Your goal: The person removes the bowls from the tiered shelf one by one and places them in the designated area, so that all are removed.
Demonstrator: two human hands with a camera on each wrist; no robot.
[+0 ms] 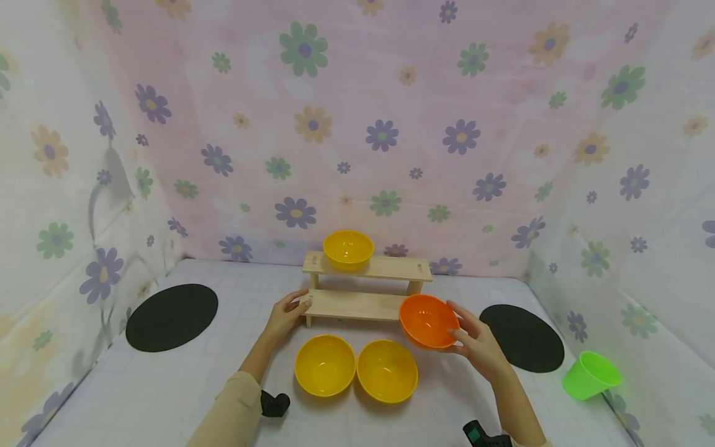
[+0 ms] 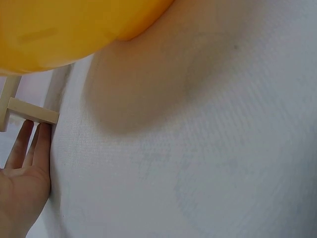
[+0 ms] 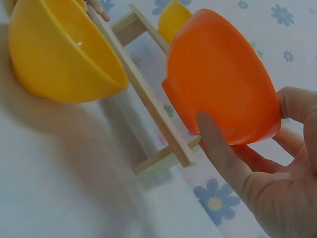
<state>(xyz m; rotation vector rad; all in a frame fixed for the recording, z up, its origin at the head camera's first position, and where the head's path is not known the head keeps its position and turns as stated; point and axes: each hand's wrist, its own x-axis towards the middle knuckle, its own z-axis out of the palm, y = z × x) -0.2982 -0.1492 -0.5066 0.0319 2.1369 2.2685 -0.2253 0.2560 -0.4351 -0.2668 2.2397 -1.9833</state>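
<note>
orange plastic bowl (image 1: 428,320), smooth and round, is held tilted by the right hand (image 1: 479,347) at the right end of the wooden step shelf's (image 1: 357,305) lower plank. left hand (image 1: 287,313) rests with straight fingers against the shelf's left edge. two yellow bowls (image 1: 325,364) sit just in front.

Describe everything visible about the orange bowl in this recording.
The orange bowl is a round, plain, glossy bowl that looks like plastic, and it appears empty. It is tilted, its opening facing up and toward the camera, at the right end of the wooden rack's lower shelf; whether it touches the shelf is unclear. The right hand grips it, thumb on the outside wall.
</note>
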